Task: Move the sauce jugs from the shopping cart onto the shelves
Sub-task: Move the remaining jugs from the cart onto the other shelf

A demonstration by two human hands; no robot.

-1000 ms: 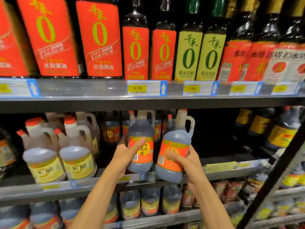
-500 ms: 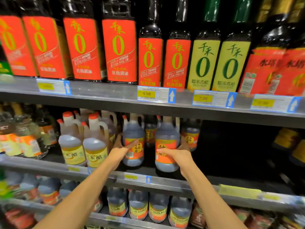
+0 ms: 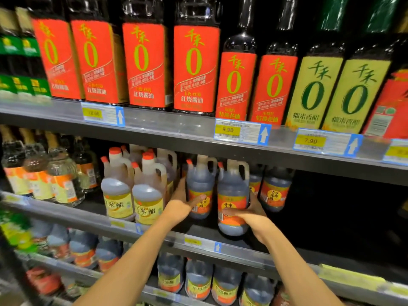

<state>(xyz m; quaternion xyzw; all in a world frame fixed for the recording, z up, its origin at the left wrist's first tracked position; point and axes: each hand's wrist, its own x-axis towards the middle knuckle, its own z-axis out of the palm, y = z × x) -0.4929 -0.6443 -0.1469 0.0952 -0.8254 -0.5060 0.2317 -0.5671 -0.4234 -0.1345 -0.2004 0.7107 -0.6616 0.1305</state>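
Two dark sauce jugs with orange labels stand side by side on the middle shelf. My left hand wraps the left jug from its left side, thumb across the label. My right hand grips the right jug low on its label, fingers round its right side. Both jugs are upright with their bases on the shelf board. The shopping cart is out of view.
Pale vinegar jugs with red caps stand just left of my left hand. More dark jugs sit behind on the right, beside a dark gap. Tall soy bottles fill the upper shelf; jugs line the lower one.
Both jugs went from being held in front of the shelf to standing on the middle shelf board, pushed further in. The view shifted closer and leftward.
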